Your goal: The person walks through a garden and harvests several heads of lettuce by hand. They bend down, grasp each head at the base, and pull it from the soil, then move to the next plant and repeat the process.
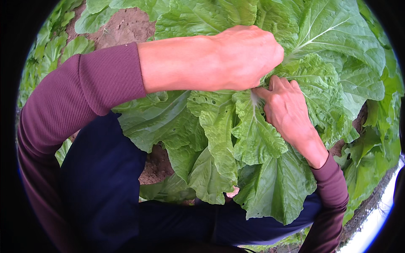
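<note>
A large green leafy cabbage-type plant (259, 136) spreads its crinkled leaves before me, some with small holes. My left hand (250, 58), its back towards the camera and its fingers curled out of sight, lies over the plant's centre. Just below and to the right of it, my right hand (284, 102) reaches into the heart with bent fingers at the base of the inner leaves. The two hands are close together. Whether either one grips a leaf is hidden by the hands and foliage.
Brown soil (125, 28) shows at the upper left, with more between the leaves near my knee. Other leafy plants (368, 151) grow at the right and far left. My legs in dark blue trousers (101, 177) are bent close below the plant.
</note>
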Motion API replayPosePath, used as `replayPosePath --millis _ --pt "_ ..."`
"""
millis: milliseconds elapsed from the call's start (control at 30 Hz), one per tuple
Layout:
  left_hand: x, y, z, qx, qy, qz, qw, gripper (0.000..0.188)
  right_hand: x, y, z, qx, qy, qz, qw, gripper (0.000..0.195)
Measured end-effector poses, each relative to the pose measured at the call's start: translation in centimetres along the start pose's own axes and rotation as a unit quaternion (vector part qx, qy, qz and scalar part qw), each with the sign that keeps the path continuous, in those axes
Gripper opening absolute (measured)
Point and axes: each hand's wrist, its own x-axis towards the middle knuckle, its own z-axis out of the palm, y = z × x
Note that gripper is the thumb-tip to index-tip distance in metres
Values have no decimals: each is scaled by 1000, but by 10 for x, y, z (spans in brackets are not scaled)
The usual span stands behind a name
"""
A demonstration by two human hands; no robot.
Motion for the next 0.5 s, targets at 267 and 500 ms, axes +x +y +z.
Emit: replayPosePath --millis 267,500 --pt "0 -4 4 2 22 4 1000 11 -2 1 -10 70 -15 38 997 31" --pt "-1 -3 1 0 31 11 999 10 1 4 -10 165 13 114 980 15"
